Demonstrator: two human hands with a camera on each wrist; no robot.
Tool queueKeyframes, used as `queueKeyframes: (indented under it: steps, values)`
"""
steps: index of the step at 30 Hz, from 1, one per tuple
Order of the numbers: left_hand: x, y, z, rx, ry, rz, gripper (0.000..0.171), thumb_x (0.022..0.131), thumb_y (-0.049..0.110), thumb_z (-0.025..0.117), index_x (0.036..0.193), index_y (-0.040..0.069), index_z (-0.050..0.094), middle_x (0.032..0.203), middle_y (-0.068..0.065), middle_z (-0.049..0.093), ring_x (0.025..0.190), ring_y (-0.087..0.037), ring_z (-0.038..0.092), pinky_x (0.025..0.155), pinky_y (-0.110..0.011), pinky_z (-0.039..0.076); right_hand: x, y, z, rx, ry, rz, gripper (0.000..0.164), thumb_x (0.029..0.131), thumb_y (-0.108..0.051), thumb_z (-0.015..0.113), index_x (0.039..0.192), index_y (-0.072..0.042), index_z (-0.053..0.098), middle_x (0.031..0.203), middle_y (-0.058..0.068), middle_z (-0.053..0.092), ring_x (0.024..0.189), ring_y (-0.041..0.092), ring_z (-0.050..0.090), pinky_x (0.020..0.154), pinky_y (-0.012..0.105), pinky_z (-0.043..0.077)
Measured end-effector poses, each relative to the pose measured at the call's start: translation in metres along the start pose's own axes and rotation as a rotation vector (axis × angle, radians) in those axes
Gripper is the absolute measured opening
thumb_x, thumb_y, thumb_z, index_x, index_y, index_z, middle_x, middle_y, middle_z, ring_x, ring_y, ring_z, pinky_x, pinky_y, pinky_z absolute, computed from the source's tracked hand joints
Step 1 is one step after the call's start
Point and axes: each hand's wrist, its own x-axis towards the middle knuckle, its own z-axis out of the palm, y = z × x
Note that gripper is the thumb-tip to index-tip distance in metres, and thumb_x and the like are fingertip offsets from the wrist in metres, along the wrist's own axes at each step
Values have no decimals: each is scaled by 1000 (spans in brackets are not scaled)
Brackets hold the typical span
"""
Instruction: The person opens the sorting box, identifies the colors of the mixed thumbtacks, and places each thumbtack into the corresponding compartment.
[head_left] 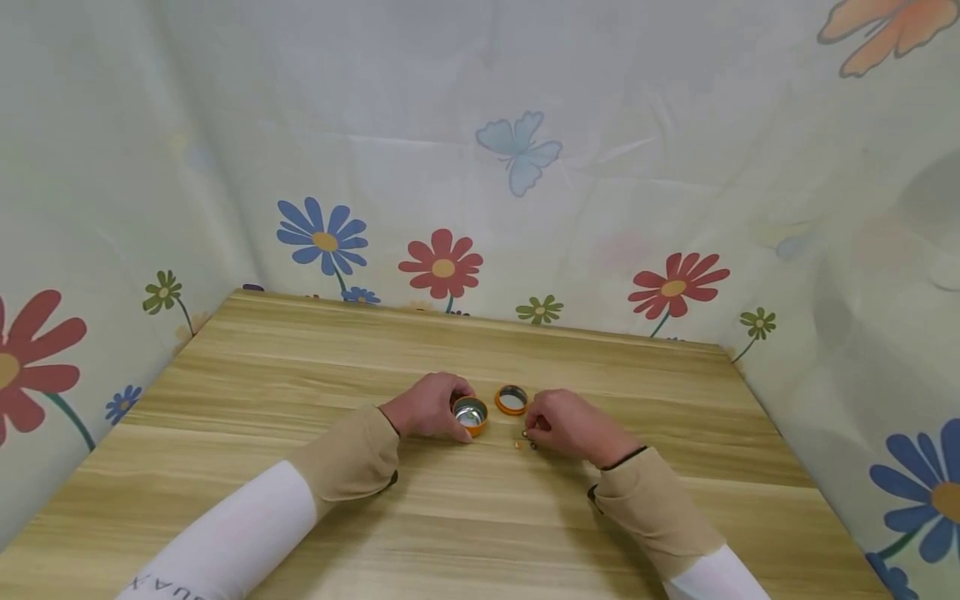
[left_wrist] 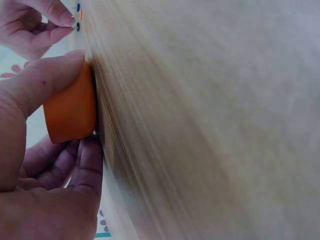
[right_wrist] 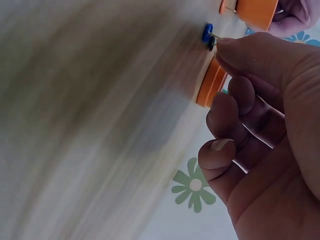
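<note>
My left hand point(head_left: 431, 406) grips a small round orange tin point(head_left: 471, 416) from its left side, thumb at the near side and fingers at the far side. The tin stands open on the table, its silvery inside facing up. To the right of it, my right hand point(head_left: 573, 425) pinches a dark thumbtack point(left_wrist: 78, 26) by its pin, between thumb and forefinger. Just below those fingertips, a blue thumbtack point(right_wrist: 207, 33) and an orange thumbtack point(head_left: 517, 445) lie on the table. The orange lid point(head_left: 512, 400) rests between both hands, inner side up.
The wood-grain table point(head_left: 450, 517) reaches back to a pale curtain point(head_left: 375, 167) printed with flowers and butterflies. More of this curtain hangs along the left and right sides.
</note>
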Motion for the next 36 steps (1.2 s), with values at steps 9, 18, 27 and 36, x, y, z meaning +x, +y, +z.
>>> queueKeyframes:
  steps: [9, 18, 27, 36]
  values:
    - [-1, 3, -1, 7, -1, -6, 49, 68, 16, 95, 108, 3, 70, 99, -7, 71, 88, -16, 63, 79, -25, 51, 1, -3, 3, -8, 0, -12, 17, 88, -6, 75, 76, -16, 67, 72, -8, 50, 68, 4, 41, 65, 25, 40]
    - [0, 4, -2, 10, -12, -7, 47, 69, 16, 95, 108, 5, 71, 98, -6, 72, 84, -12, 60, 78, -26, 51, 4, -6, 3, -28, -10, -8, 19, 89, -4, 72, 75, -16, 67, 74, -7, 54, 68, 6, 42, 66, 25, 40]
    - [0, 6, -2, 28, -15, -17, 48, 69, 17, 95, 109, 5, 71, 100, -6, 72, 87, -13, 62, 80, -26, 51, 8, -10, 3, -39, -17, 6, 21, 85, -4, 72, 72, -17, 64, 70, -8, 51, 66, 6, 42, 64, 24, 39]
    - [-2, 7, -2, 23, -12, -22, 47, 69, 17, 95, 109, 5, 71, 100, -5, 71, 86, -12, 60, 81, -26, 51, 8, -9, 8, -45, -28, 31, 16, 89, -5, 69, 77, -14, 67, 75, -4, 59, 66, 6, 48, 63, 25, 44]
